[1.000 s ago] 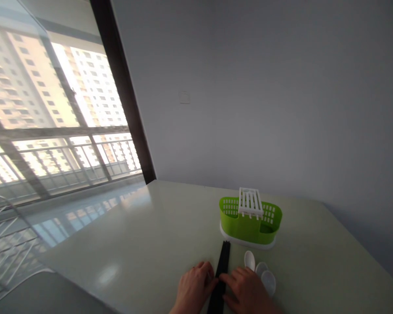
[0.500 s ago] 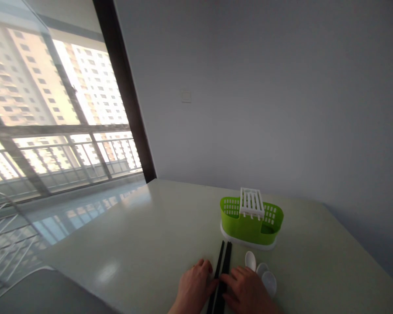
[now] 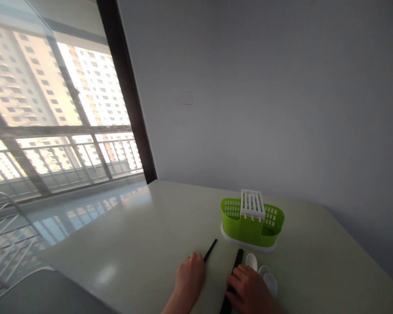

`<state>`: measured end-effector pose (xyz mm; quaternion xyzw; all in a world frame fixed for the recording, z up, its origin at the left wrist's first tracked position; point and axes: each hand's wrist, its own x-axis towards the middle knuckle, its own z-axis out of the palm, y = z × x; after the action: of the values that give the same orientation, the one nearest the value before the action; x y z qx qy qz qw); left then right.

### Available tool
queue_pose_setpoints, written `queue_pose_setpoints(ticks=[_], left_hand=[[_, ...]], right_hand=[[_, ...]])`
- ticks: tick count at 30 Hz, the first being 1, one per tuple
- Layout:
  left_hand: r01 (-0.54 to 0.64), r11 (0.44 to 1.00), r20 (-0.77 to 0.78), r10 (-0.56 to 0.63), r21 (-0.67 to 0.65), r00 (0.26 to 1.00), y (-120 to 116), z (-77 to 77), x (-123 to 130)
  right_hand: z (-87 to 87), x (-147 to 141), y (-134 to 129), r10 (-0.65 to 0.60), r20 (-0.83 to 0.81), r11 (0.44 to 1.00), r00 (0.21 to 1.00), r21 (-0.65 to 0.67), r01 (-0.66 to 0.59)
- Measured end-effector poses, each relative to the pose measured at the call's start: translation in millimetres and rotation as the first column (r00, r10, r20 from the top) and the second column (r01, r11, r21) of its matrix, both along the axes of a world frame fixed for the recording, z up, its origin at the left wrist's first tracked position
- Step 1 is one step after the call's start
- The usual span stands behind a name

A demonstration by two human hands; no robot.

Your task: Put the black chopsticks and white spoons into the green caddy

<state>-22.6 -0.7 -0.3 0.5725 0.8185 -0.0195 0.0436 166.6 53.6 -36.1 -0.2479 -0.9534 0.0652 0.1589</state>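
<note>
My left hand [image 3: 190,278] is closed around a thin black chopstick [image 3: 211,250], whose far end sticks out past the fingers to the upper right. Over a bundle of black chopsticks [image 3: 238,259] lies my right hand [image 3: 249,288], its fingers curled across them against the table. How many are in the bundle I cannot tell. Just right of these, partly covered by the right hand, are a white spoon [image 3: 252,261] and further white spoons [image 3: 270,283] with their bowls pointing away from me.
Beyond the hands stands a green utensil basket [image 3: 245,231] with a white slatted rack [image 3: 253,203] across its top and a white tray [image 3: 239,242] under it. The pale table [image 3: 134,244] reaches back to a grey wall [image 3: 249,96]. A chair [image 3: 46,290] is at the lower left.
My left hand has moved left with a chopstick, parting it from the others, and the chopstick now slants more. The right hand and its bundle have shifted slightly right.
</note>
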Motion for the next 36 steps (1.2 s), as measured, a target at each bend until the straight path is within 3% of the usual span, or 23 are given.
queue_pose_setpoints(ticks=[4, 7, 9, 11, 15, 18, 23, 29, 36], left_hand=[[-0.008, 1.0, -0.04, 0.009, 0.021, 0.999, 4.5, -0.5, -4.2], [-0.017, 1.0, -0.015, 0.017, 0.025, 1.0, 5.4, 3.0, -10.4], [-0.026, 0.999, 0.009, 0.025, 0.03, 1.0, 5.7, 8.2, -15.3], [-0.014, 0.998, 0.04, 0.012, 0.061, 0.999, 6.0, 15.6, -20.2], [0.043, 0.964, 0.186, -0.094, 0.263, 0.978, 6.5, 34.7, -27.2], [0.032, 0.913, 0.342, -0.185, 0.407, 0.921, 7.2, 47.2, -29.2], [-0.077, 0.824, 0.512, -0.273, 0.562, 0.815, 10.2, 48.3, -29.0], [-0.183, 0.787, 0.624, -0.3, 0.59, 0.721, 11.8, 37.3, -23.9], [-0.171, 0.775, 0.597, -0.305, 0.609, 0.742, 5.8, 42.4, -18.0]], right_hand=[[17.6, 19.6, 13.3, -0.128, -0.25, 0.987, 0.96, 0.059, 0.147], [26.6, 40.8, 30.9, -0.26, -0.509, 0.927, 0.82, 0.104, 0.359], [26.1, 51.9, 42.6, -0.314, -0.578, 0.88, 0.753, 0.121, 0.46], [20.7, 58.5, 52.6, -0.349, -0.566, 0.847, 0.747, 0.151, 0.51], [6.0, 61.1, 66.9, -0.352, -0.487, 0.827, 0.799, 0.238, 0.509], [1.2, 60.6, 72.8, -0.328, -0.491, 0.835, 0.807, 0.249, 0.49], [2.8, 66.2, 75.0, -0.327, -0.506, 0.856, 0.798, 0.2, 0.477], [6.4, 73.2, 73.3, -0.342, -0.521, 0.855, 0.782, 0.173, 0.489], [27.3, 68.0, 59.2, -0.278, -0.613, 0.814, 0.74, 0.259, 0.52]])
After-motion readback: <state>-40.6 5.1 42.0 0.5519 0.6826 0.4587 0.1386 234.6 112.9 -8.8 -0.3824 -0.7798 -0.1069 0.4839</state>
